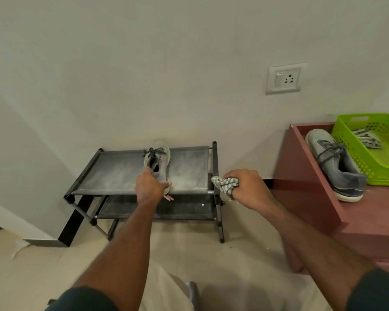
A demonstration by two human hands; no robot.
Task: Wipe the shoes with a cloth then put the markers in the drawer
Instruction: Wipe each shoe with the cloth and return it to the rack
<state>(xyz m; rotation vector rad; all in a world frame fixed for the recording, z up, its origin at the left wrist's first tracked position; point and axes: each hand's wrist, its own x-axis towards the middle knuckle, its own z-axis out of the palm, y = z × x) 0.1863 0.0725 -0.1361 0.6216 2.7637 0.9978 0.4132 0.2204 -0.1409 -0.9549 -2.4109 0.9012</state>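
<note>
A grey sneaker (158, 158) with dark laces stands on the top shelf of a low black shoe rack (121, 173), toe toward the wall. My left hand (151, 187) grips its heel. My right hand (245, 187) holds a bunched grey-and-white checked cloth (225, 184) just right of the rack's front post. A second grey sneaker (337, 162) rests on a reddish-brown cabinet top (373, 216) at the right. No markers or drawer are visible.
A lime-green plastic basket (346, 140) with another folded cloth (366, 136) sits on the cabinet behind the second sneaker. A wall socket (285, 78) is above. The rack's top shelf is dusty; its lower shelf (166, 207) is dark. Beige tiled floor (234, 265) lies below.
</note>
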